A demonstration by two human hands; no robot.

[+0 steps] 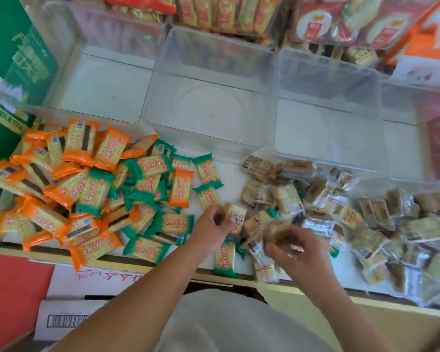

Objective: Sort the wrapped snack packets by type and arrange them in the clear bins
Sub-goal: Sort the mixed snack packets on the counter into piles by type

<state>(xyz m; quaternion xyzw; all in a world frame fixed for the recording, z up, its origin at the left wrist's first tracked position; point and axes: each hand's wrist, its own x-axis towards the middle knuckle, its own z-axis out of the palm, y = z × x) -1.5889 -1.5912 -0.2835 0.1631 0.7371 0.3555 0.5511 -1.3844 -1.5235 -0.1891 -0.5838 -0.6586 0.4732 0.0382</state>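
Observation:
Orange-wrapped cracker packets [79, 146] and green-wrapped ones [150, 165] lie heaped on the white shelf at the left. A pile of clear-wrapped brown packets [366, 219] spreads across the right. My left hand [211, 224] grips a small clear-wrapped beige packet [236, 215] at the pile's left edge. My right hand [295, 250] holds a blurred brown packet [277, 232] just beside it. Three clear bins stand behind the piles: left [104, 87], middle [208, 110] and right [328, 123], with nothing inside them.
Stocked snack bins [224, 13] sit on the row behind. A green carton [15, 62] stands at the left, an orange and white box [427, 47] at the far right. Cardboard boxes [69, 301] lie below the shelf's front edge.

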